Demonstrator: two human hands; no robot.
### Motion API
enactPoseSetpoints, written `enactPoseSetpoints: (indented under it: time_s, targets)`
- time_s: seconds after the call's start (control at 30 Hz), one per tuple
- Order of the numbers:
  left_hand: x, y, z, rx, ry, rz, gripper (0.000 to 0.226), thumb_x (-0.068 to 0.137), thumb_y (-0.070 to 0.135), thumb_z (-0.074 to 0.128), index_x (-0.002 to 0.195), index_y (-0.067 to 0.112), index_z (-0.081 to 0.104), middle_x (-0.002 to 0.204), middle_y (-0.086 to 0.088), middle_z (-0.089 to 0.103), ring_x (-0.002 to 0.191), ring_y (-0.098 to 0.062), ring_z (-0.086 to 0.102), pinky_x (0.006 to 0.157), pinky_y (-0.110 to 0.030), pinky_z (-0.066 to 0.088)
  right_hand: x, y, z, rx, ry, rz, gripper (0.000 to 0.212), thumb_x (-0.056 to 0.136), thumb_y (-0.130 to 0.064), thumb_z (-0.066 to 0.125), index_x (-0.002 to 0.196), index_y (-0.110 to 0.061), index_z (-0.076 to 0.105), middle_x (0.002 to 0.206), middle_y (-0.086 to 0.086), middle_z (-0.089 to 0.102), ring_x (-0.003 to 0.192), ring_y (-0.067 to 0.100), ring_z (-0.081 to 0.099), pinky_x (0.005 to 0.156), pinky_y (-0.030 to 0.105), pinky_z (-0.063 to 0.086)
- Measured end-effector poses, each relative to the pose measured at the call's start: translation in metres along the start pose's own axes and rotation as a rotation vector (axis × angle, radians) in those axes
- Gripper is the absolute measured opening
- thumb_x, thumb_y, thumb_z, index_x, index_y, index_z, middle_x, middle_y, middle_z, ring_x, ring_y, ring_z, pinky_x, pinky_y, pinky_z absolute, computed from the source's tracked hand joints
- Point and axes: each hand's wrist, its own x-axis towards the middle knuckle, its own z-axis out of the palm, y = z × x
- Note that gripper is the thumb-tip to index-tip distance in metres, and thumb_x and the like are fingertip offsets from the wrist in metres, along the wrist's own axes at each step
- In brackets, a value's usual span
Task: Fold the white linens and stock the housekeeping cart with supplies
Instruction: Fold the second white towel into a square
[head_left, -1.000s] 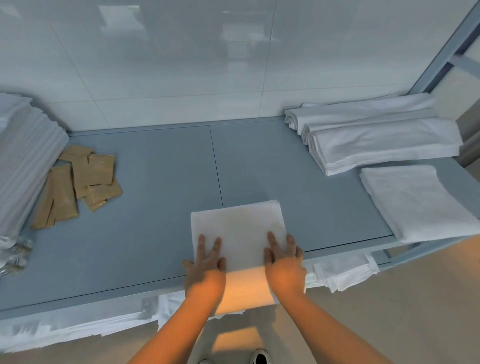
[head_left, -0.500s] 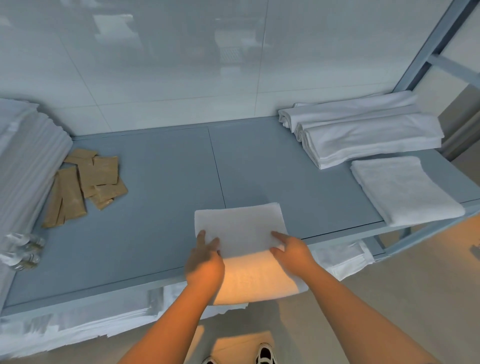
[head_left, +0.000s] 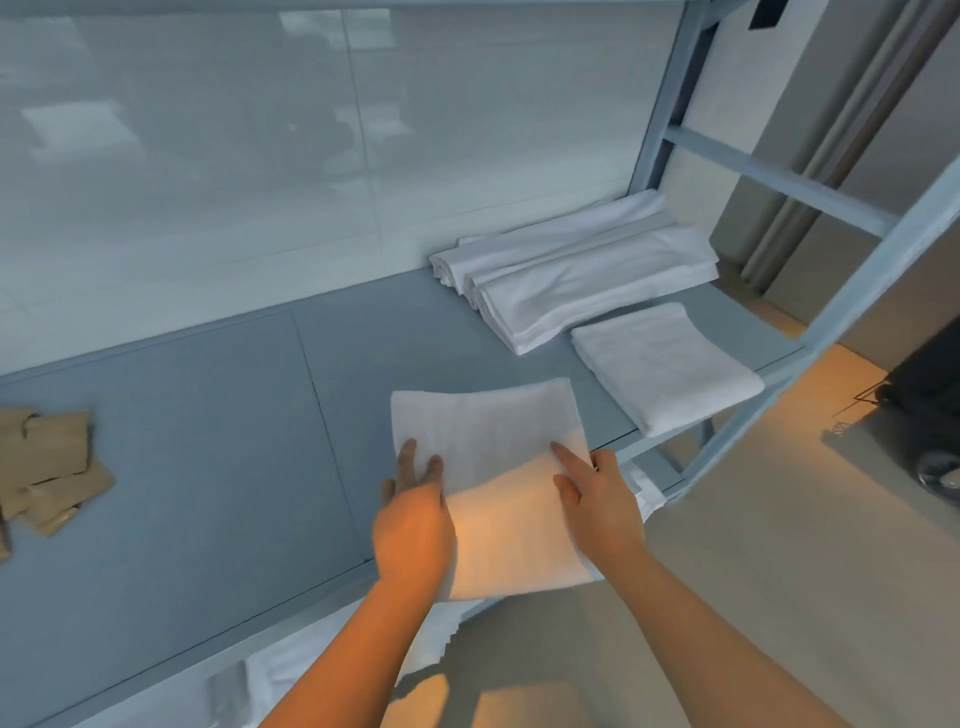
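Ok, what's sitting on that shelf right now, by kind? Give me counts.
Folded white towel under the hands: 1
Folded white towel at the right front edge: 1
Stack of folded white linens at the back right: 1 stack; the pieces in it cannot be counted
Pile of brown paper packets at the left edge: 1 pile, cut off by the frame
Total: 4 groups

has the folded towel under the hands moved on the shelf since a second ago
Yes. The towel has slid toward the person and now hangs further over the shelf's front edge, with both hands on it.
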Motion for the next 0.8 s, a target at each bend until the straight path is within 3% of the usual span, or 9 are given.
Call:
enactPoseSetpoints:
  time_s: [0.2, 0.5, 0.8]
  targets:
    - [0.004, 0.103, 0.043, -0.024, 0.150, 0.110, 0.041, 0.095, 0.015, 0.050, 0.136, 0.022, 0.052, 0.157, -0.002, 0.023, 0.122, -0.031, 0.045, 0.074, -0.039, 0.052, 0.030, 0.087, -0.055, -0.021, 0.058, -0.006, 0.041, 0.100, -0.031, 0.043, 0.140, -0.039, 0.042, 0.119, 0.001, 0.040, 0.079, 0.024, 0.058, 0.071, 0.032, 0.050]
    - [0.024, 0.257, 0.094, -0.133, 0.203, 0.048, 0.037, 0.096, 0.015, 0.049, 0.132, 0.019, 0.056, 0.154, -0.004, 0.026, 0.122, -0.031, 0.039, 0.079, -0.042, 0.050, 0.113, 0.205, -0.145, -0.092, 0.027, -0.094, 0.043, 0.101, -0.031, 0.043, 0.143, -0.037, 0.040, 0.116, 0.003, 0.040, 0.083, 0.024, 0.056, 0.073, 0.034, 0.052]
    - [0.081, 0.322, 0.111, -0.162, 0.256, -0.015, 0.038, 0.099, 0.013, 0.044, 0.134, 0.022, 0.052, 0.154, 0.000, 0.022, 0.125, -0.030, 0.038, 0.083, -0.040, 0.048, 0.206, 0.243, -0.171, -0.135, 0.059, -0.210, 0.040, 0.099, -0.029, 0.047, 0.139, -0.034, 0.047, 0.116, 0.007, 0.041, 0.078, 0.030, 0.059, 0.065, 0.030, 0.040]
